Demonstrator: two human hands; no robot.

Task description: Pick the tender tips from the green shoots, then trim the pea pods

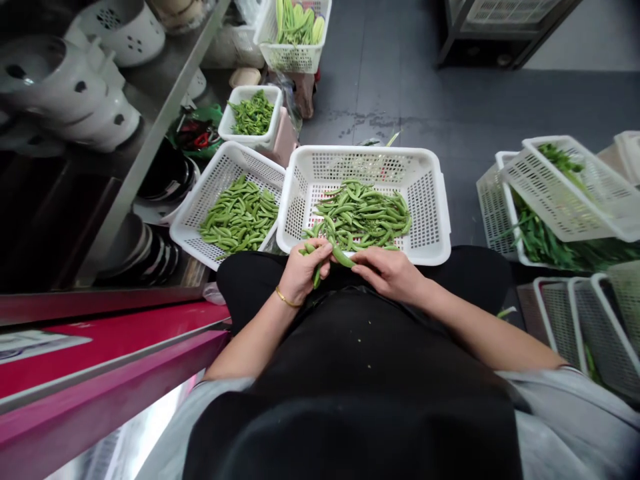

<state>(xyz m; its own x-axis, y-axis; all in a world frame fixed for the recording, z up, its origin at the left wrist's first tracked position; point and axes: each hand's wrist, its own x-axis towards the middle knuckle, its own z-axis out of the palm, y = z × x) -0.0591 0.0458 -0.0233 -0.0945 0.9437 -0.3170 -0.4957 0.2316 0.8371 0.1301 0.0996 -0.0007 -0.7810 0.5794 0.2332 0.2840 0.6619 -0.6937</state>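
Several green pea pods (317, 272) are gripped in my left hand (305, 267), its fingers closed around them. Between my two hands lies one pea pod (343, 258), and the thumb and fingertips of my right hand (387, 272) pinch its right end. Both hands are just over the near rim of a large white basket (437, 200), which holds a loose pile of pea pods (367, 212). Left of it, touching, stands a tilted smaller white basket (195, 230) with another heap of pea pods (240, 217).
Behind the left basket sits a white tub of green peppers (254, 113). Farther back is a crate of long green vegetables (299, 25). Stacked baskets with leafy greens (550, 230) stand to the right. A metal shelf (165, 120) with white pots borders the left.
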